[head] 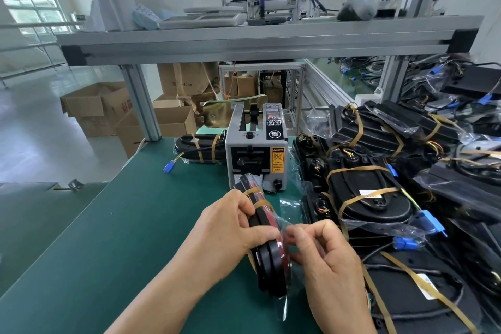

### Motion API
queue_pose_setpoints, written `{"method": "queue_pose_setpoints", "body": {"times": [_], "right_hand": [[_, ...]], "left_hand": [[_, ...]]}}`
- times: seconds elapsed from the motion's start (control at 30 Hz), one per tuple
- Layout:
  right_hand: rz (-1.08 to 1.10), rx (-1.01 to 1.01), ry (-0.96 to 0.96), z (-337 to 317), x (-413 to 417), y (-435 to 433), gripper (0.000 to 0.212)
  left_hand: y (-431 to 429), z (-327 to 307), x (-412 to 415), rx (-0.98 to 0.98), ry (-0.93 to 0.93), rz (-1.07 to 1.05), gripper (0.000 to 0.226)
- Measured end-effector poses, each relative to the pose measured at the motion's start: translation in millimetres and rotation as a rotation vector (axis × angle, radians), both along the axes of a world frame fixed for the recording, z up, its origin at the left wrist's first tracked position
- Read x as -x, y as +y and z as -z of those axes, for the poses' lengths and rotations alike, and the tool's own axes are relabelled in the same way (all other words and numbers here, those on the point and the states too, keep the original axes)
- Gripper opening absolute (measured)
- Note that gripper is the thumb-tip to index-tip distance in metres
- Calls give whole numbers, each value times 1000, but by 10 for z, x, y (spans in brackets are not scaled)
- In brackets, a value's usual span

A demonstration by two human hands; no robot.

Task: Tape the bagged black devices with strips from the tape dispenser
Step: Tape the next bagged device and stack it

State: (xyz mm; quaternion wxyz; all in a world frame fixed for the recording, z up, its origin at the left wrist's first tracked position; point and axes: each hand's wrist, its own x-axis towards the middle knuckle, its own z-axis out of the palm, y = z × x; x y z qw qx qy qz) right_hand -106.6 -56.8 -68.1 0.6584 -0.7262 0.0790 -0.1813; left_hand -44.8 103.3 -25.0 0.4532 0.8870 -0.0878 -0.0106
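Observation:
A bagged black device (267,260) with a red edge stands on its side on the green mat, two brown tape strips wrapped round its far end. My left hand (230,228) grips it from the left, thumb across the top. My right hand (322,255) pinches the clear bag at the device's right side. The grey tape dispenser (256,149) stands just behind the device, its outlet facing me.
A large pile of taped, bagged black devices (379,198) with blue connectors fills the right side of the green mat (130,225). One taped device (198,148) lies left of the dispenser. An aluminium shelf frame (244,40) spans overhead. Cardboard boxes (103,108) stand on the floor beyond.

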Motion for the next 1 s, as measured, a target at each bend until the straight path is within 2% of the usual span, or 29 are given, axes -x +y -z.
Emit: {"method": "queue_pose_setpoints", "body": {"times": [0.1,0.2,0.27,0.33,0.4,0.47,0.53,0.57,0.67,0.77,0.83,0.93,1.0], "right_hand": [[-31,94,13,-162,-15,-18,16],[-87,221,42,-392,-189,-87,10],[-140,386,113,-529,-422,-97,17],[-207,548,198,-617,-686,-56,34],[-271,617,290,-642,-913,22,47],[-350,577,378,-585,-1027,76,54],[-424,460,428,-499,-1059,81,51],[-442,398,422,-463,-1058,70,47],[-406,280,384,-409,-1025,-20,29],[-375,210,373,-371,-982,-131,25],[-344,226,381,-380,-950,-191,39],[-304,150,398,-381,-922,-239,71],[-309,76,410,-344,-922,-270,69]], "left_hand": [[-1,14,20,7,14,-4,61],[-49,29,68,65,6,-28,57],[-95,24,100,64,-10,-43,54],[-142,17,119,24,-41,-70,52],[-143,-8,129,-23,-45,-59,46],[-90,-101,119,6,31,67,35],[0,-226,6,166,111,162,25],[42,-265,-104,267,114,113,22],[45,-260,-562,503,153,-223,15],[-179,-129,-947,706,398,-340,13],[-309,-59,-1133,807,565,-380,17],[-429,8,-1327,877,695,-412,28],[-468,66,-1408,924,685,-393,34]]}}
